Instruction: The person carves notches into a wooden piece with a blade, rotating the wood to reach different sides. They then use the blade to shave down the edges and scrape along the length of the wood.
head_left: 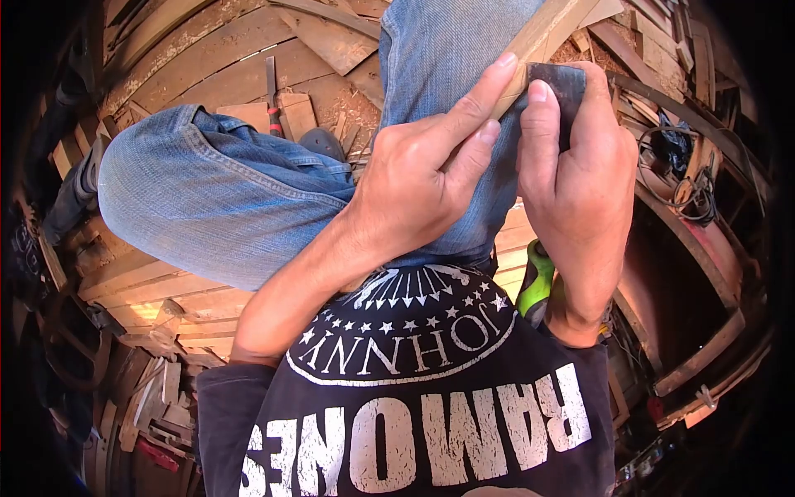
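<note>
A thin wooden strip (546, 29) runs from the top of the view down over my jeans-clad knee. My left hand (422, 178) pinches the strip from the left, index finger stretched along it. My right hand (580, 178) grips a dark piece of sandpaper (561, 87) folded around the strip, thumb pressed on top. Both hands sit close together above my right thigh.
My left knee (207, 195) in blue jeans is raised at the left. Wooden boards and offcuts (248, 74) cover the floor, with a red-handled tool (273, 108) lying on them. A green-handled tool (536, 282) lies under my right wrist. Cables and clutter (679, 166) lie at the right.
</note>
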`<action>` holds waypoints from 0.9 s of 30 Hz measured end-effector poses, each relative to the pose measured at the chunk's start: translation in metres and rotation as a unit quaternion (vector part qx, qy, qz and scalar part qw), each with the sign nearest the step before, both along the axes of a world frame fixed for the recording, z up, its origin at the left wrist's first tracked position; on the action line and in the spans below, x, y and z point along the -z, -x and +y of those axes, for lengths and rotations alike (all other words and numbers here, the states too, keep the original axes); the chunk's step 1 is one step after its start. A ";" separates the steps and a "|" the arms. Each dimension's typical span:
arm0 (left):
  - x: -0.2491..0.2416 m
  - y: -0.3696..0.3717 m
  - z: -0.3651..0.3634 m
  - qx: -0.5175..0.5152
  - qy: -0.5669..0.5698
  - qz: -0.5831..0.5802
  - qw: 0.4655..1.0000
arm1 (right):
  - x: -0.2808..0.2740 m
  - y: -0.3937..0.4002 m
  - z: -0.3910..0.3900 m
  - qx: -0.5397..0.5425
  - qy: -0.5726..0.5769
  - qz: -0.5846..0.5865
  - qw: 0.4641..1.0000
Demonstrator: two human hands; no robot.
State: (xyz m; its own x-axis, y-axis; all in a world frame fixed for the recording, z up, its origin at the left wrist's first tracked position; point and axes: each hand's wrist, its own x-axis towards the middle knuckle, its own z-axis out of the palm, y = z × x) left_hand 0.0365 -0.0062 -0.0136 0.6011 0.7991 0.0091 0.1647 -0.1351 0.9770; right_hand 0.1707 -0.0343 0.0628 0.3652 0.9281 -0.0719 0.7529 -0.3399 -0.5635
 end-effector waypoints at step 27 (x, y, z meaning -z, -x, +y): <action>0.008 -0.005 -0.001 -0.041 -0.030 -0.049 0.997 | 0.001 -0.001 0.000 -0.065 -0.004 -0.043 0.997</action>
State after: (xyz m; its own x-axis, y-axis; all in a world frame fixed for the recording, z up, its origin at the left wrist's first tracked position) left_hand 0.0411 -0.0077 -0.0214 0.5269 0.8422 0.1143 0.0809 -0.1835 0.9797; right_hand 0.1722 -0.0340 0.0619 0.2460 0.9685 -0.0383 0.8364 -0.2321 -0.4966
